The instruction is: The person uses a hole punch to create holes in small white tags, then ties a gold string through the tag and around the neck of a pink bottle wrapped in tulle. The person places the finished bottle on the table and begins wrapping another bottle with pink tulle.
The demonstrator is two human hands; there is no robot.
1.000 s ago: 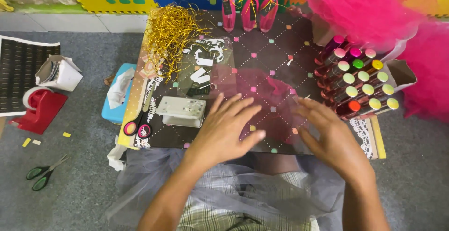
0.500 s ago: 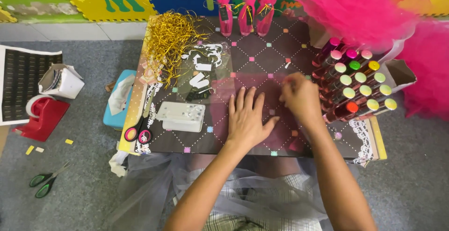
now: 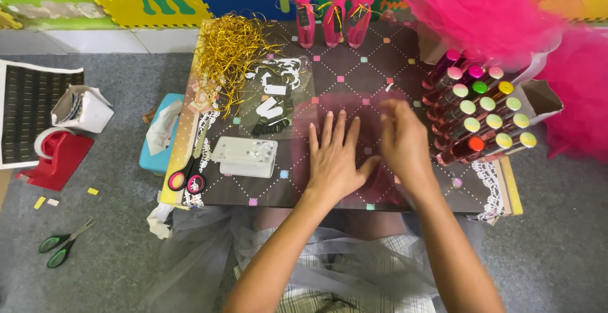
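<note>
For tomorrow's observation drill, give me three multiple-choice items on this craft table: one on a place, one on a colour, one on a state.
1. Where do the pink-handled scissors lie?
A. at the table's left edge
B. among the bottles
C. on the foam mats

2. What colour is the curly ribbon pile?
A. silver
B. gold
C. blue

3. How is the left hand?
A. clenched in a fist
B. lifted off the table
C. flat, fingers spread on the sheer pink sheet

Key: 1 A, they lie beside the white box near the left rim; 2 B, the strands shine gold; 3 C, the palm lies down on the sheet, close beside the right hand.
</note>
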